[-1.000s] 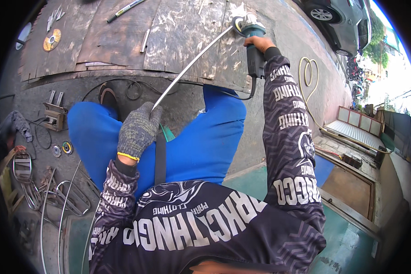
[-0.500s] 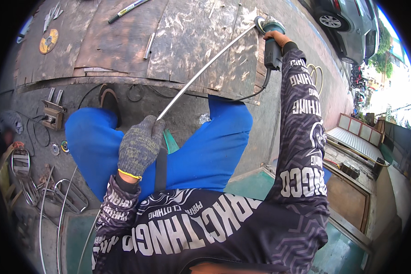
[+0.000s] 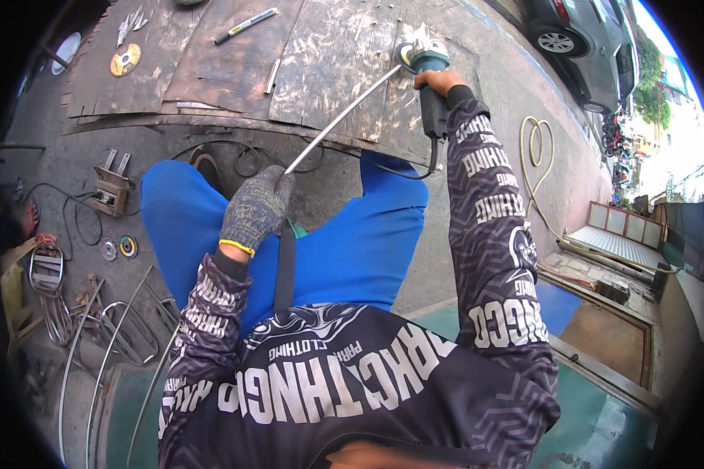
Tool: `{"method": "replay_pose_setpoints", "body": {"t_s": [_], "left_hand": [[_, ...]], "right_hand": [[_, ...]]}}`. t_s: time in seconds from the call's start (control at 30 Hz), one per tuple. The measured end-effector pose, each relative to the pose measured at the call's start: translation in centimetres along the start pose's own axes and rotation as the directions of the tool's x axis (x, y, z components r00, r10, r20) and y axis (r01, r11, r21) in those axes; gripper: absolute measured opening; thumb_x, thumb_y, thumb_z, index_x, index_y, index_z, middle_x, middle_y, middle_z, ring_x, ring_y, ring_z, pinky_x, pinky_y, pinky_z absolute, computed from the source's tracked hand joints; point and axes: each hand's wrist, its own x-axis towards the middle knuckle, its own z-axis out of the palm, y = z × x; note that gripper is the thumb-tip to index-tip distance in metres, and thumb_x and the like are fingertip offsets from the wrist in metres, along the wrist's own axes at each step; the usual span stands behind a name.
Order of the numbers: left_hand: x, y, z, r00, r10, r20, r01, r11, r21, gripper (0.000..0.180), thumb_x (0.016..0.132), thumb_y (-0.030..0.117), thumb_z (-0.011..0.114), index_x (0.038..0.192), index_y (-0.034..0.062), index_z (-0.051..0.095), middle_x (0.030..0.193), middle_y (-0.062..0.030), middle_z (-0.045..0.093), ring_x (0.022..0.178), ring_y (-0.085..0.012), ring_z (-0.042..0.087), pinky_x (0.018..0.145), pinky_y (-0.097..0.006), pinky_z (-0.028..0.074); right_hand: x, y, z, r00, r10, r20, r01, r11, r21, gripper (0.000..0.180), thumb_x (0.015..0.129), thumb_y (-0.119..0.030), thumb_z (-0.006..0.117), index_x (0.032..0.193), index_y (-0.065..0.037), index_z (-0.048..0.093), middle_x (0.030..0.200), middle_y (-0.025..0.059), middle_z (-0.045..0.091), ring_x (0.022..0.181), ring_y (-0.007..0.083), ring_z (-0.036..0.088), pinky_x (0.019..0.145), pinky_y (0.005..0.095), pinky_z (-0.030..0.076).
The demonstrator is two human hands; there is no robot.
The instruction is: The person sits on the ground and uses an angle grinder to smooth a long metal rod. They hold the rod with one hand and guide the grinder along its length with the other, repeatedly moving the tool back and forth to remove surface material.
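Observation:
My left hand (image 3: 256, 205), in a grey knitted glove with a yellow cuff, is closed round the near end of a thin metal rod (image 3: 344, 117). The rod slants up and right over the worn wooden board (image 3: 235, 74). Its far end meets the disc of an angle grinder (image 3: 430, 86) at the board's right side. My bare right hand (image 3: 440, 80) grips the grinder by its body, arm stretched out. The grinder's cord hangs from its rear end and curves back under the board's near edge. Exact contact between disc and rod is too small to tell.
On the board lie a marker (image 3: 246, 26), a yellow disc (image 3: 125, 59) and a short metal piece (image 3: 273, 76). Floor at left holds a metal clamp-like device (image 3: 112, 190), small discs (image 3: 127, 246) and bent metal frames (image 3: 129, 332). A hose (image 3: 530, 164) and parked car (image 3: 579, 47) are at right.
The view has shifted, so the board and floor things appear farther right. Both hands keep their holds, and the grinder sits lower and more to the left in the picture, still at the rod's far end.

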Motion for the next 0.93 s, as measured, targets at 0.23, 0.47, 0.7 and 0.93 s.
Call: {"method": "replay_pose_setpoints", "body": {"t_s": [0.23,0.47,0.7,0.93], "left_hand": [[2.8,-2.6,0.9,0.998,0.064,-0.014,-0.064,0.998,0.006,0.042,0.099,0.034,0.05,0.114,-0.0022,0.066,0.111,-0.029,0.066,0.107,-0.0457,0.06,0.093,-0.051,0.048],[4.2,-4.0,1.6,0.994,0.108,0.006,-0.108,0.994,-0.001,0.042,0.099,0.035,0.049,0.115,0.0005,0.066,0.113,-0.0267,0.066,0.109,-0.0459,0.06,0.095,-0.05,0.048],[4.9,-4.9,1.9,0.992,0.126,-0.027,-0.126,0.992,0.0,0.044,0.098,0.036,0.05,0.115,-0.001,0.065,0.114,-0.0273,0.065,0.11,-0.0457,0.059,0.096,-0.05,0.047],[6.8,-7.2,3.2,0.98,0.194,0.049,-0.195,0.981,0.016,0.044,0.098,0.036,0.05,0.114,-0.0024,0.065,0.118,-0.0282,0.064,0.114,-0.0457,0.057,0.098,-0.05,0.046]], "right_hand": [[-6.1,-1.8,3.7,0.993,-0.116,0.023,0.116,0.993,0.007,0.061,0.056,-0.043,0.083,0.088,0.007,0.073,0.094,0.0197,0.073,0.082,0.0284,0.071,0.074,0.0343,0.056],[-12.5,-2.4,6.1,0.989,-0.133,0.063,0.131,0.991,0.028,0.063,0.055,-0.034,0.086,0.096,0.011,0.072,0.101,0.0257,0.072,0.092,0.034,0.072,0.08,0.037,0.056],[-15.8,-3.5,8.5,0.974,-0.209,0.091,0.2,0.975,0.093,0.066,0.054,-0.031,0.086,0.1,0.012,0.07,0.1,0.0267,0.072,0.093,0.0345,0.072,0.08,0.0376,0.057],[-16.4,-3.6,9.4,0.967,-0.252,0.04,0.248,0.965,0.081,0.063,0.055,-0.03,0.086,0.098,0.011,0.069,0.095,0.0251,0.071,0.088,0.0329,0.072,0.078,0.0374,0.057]]}}
